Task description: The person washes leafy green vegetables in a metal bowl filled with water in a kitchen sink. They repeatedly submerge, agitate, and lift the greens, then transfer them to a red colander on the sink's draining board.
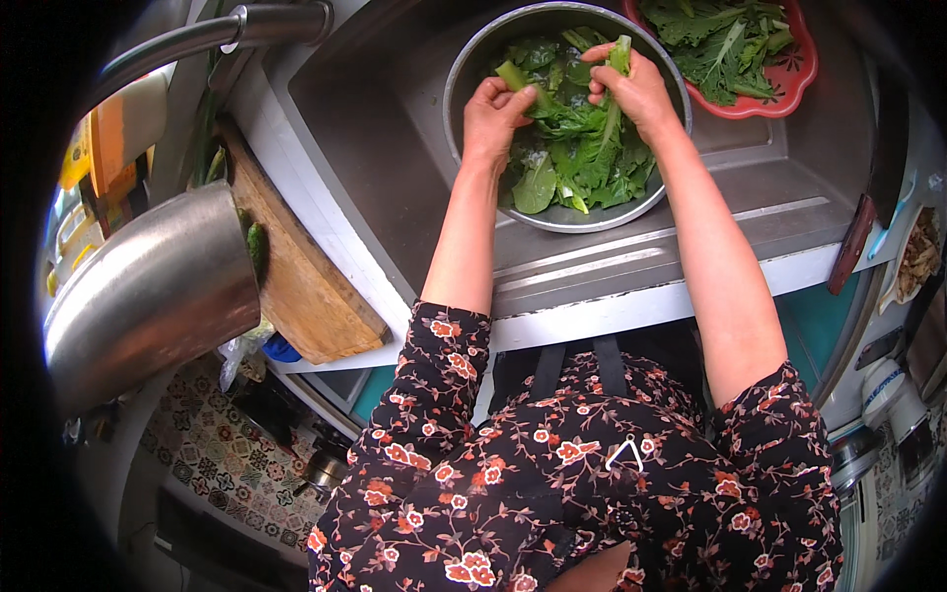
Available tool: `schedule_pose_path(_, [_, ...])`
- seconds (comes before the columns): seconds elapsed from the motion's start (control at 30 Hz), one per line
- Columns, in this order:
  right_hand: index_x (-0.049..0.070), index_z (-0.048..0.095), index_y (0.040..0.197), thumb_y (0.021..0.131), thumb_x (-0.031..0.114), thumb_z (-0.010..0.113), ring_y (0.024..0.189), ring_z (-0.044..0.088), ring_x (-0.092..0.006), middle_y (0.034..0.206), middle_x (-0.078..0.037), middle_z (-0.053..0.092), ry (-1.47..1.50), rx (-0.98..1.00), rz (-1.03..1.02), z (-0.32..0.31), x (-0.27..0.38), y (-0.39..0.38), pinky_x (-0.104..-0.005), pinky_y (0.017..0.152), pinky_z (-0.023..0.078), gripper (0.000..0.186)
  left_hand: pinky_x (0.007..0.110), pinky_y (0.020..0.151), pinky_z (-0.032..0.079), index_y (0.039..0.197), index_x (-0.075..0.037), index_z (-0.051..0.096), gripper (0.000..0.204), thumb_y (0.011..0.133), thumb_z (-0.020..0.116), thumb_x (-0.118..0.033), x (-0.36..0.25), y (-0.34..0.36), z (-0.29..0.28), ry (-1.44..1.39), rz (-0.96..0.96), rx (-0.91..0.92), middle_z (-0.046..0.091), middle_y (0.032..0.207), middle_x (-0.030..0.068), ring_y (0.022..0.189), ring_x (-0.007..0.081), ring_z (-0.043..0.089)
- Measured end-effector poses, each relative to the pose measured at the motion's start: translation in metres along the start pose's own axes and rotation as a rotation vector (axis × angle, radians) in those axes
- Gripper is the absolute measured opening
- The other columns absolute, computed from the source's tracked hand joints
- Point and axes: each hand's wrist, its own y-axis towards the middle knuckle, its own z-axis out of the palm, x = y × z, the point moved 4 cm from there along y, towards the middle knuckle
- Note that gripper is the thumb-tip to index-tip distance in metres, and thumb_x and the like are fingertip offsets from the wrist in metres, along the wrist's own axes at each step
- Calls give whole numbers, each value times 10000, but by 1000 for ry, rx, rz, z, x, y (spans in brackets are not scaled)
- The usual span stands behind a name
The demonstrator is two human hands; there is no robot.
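A round metal pot (pixel 460 109) sits in the steel sink (pixel 375 158), holding water and loose green leaves (pixel 582 163). My left hand (pixel 493 123) is inside the pot's left half, its fingers closed on a pale green leaf stalk (pixel 513 77). My right hand (pixel 636 94), higher at the pot's right, grips an upright leafy stem (pixel 619 54) whose leaves hang down into the pot. A red scalloped basin (pixel 799 74) of leafy greens stands beside the pot at the upper right.
A faucet (pixel 168 44) arches at upper left. A wooden board (pixel 306 296), green cucumbers (pixel 256 247) and a large steel cylinder (pixel 148 296) line the left. A wooden-handled knife (pixel 853 242) and a dish of brown food (pixel 915 252) lie at the right edge.
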Motion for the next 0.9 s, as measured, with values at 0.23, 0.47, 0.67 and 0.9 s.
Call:
schedule_pose_path(0.23, [56,589,891,701,244,673,588,500,-73,679,10,545,-191,203,39,21,-1,-3,-205,498,401,281,201,555,494,786,-79,527,158,795,623,-204,-7,3,-8,-46,-67,-14,554,728,-6,598,72,538])
schedule_pose_path(0.47, [54,595,916,629,287,724,626,574,-162,735,-57,614,-672,-30,-229,35,-24,1,-288,614,467,392,222,574,512,794,-54,530,151,799,616,-178,-12,0,-5,-6,-4,-31,555,747,18,622,87,552])
schedule_pose_path(0.67, [45,581,893,695,140,657,521,512,-81,696,-8,575,-271,65,30,25,-28,3,-218,496,419,233,272,713,492,1138,6,439,473,722,646,-84,-21,-12,-7,780,610,-386,565,958,141,813,221,581])
schedule_pose_path(0.9, [34,578,897,670,107,645,497,516,-100,676,-35,582,-501,-58,107,4,-42,11,-248,501,428,247,308,668,463,937,-20,565,356,680,678,-239,4,1,10,905,134,-278,621,752,77,698,213,604])
